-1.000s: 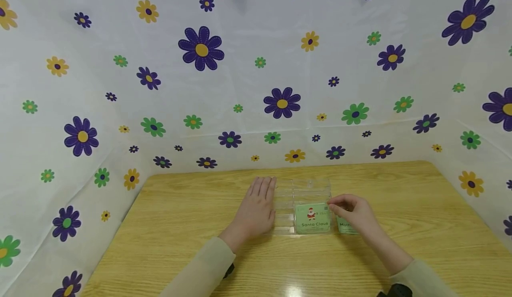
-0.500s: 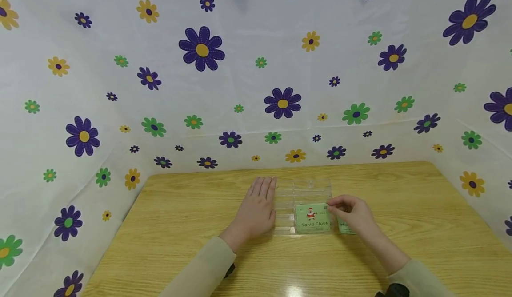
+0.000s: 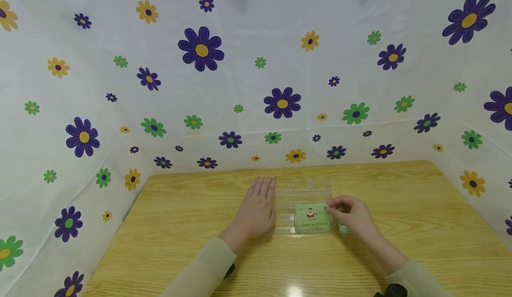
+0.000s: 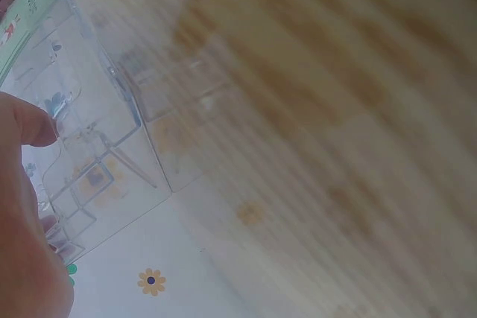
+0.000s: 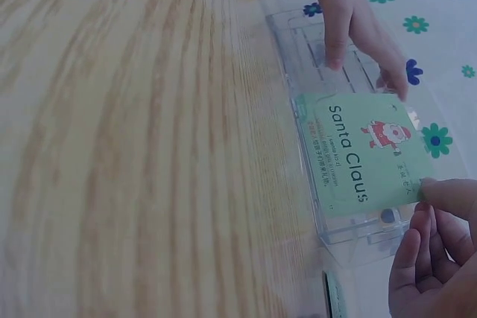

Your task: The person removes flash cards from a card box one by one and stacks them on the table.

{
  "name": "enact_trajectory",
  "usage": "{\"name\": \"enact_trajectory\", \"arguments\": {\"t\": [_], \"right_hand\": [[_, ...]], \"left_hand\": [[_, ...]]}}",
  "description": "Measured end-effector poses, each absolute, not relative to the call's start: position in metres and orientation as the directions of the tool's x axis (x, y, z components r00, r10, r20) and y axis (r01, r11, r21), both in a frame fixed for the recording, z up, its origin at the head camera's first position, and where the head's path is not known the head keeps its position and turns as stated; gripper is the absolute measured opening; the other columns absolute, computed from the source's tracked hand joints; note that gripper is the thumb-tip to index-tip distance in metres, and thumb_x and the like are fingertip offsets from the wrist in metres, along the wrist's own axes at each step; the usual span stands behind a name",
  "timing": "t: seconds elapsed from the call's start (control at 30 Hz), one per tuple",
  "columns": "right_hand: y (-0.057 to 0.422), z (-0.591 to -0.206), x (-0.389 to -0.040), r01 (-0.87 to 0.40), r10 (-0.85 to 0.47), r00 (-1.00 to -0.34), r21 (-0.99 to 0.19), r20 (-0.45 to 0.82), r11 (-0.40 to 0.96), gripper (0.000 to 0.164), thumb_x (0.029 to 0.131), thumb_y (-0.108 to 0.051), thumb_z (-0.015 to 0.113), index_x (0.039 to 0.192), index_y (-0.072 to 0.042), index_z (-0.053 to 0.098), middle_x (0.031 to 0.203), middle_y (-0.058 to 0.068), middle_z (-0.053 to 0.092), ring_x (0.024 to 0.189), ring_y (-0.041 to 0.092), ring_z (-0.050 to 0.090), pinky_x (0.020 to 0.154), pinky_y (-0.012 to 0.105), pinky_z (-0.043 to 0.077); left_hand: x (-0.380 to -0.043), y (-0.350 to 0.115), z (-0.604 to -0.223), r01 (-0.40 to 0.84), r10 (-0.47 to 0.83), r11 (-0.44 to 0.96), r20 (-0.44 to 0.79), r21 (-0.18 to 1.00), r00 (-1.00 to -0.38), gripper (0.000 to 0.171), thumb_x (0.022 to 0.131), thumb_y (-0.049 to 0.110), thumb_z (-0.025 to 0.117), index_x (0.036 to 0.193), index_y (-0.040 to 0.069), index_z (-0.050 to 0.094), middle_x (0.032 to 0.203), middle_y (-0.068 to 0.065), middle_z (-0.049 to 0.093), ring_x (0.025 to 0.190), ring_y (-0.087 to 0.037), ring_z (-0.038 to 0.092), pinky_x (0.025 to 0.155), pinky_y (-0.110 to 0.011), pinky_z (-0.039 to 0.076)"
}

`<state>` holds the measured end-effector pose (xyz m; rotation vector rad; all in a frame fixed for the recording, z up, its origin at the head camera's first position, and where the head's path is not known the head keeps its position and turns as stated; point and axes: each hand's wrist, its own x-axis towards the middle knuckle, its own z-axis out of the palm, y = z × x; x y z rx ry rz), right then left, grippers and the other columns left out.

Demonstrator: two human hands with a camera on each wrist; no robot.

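Observation:
A clear plastic rack (image 3: pixel 285 199) with stepped tiers stands on the table. My left hand (image 3: pixel 256 208) lies along its left side, fingers straight; in the left wrist view the thumb touches the clear plastic (image 4: pixel 93 154). A green "Santa Claus" card (image 3: pixel 312 226) is at the rack's front right, upright and facing me. Its upper right corner is pinched between thumb and forefinger of my right hand (image 3: pixel 352 212). The right wrist view shows the card's printed face (image 5: pixel 358 154) in front of the rack. Right of the rack is another green card (image 3: pixel 345 229), partly hidden behind my right hand.
The wood-grain table (image 3: pixel 180 217) extends to both sides and toward me. A white cloth with flowers (image 3: pixel 240 74) hangs behind it and along both sides. Each sleeve ends near a dark wrist device (image 3: pixel 395 290).
My right hand has shifted very slightly left, covering more of the second green card. The left hand, the rack and the Santa Claus card look unmoved.

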<state>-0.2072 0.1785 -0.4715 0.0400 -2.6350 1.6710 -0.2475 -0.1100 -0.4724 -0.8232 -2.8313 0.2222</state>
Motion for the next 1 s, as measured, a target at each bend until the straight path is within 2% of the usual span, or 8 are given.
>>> {"name": "enact_trajectory", "arguments": {"t": [0.33, 1.0], "right_hand": [[0.1781, -0.4741, -0.2069, -0.044, -0.009, -0.999, -0.904, 0.044, 0.426, 0.013, 0.094, -0.002, 0.076, 0.105, 0.006, 0.076, 0.093, 0.009, 0.075, 0.074, 0.006, 0.057, 0.066, 0.018, 0.050], [0.1791, -0.4741, -0.2074, -0.053, -0.013, -0.999, -0.897, 0.053, 0.440, 0.014, 0.096, -0.005, 0.076, 0.105, 0.005, 0.076, 0.097, 0.012, 0.076, 0.076, 0.005, 0.057, 0.068, 0.018, 0.050]], "left_hand": [[-0.2474, -0.1101, -0.4731, 0.518, 0.546, 0.833, 0.138, -0.192, -0.827, 0.080, 0.107, 0.035, 0.052, 0.167, -0.002, 0.016, 0.170, -0.020, 0.030, 0.159, -0.036, 0.029, 0.136, -0.049, 0.019], [-0.2473, -0.1100, -0.4735, 0.518, 0.545, 0.835, 0.149, -0.187, -0.825, 0.080, 0.106, 0.035, 0.052, 0.167, -0.002, 0.016, 0.169, -0.019, 0.031, 0.158, -0.036, 0.030, 0.136, -0.050, 0.019]]}}
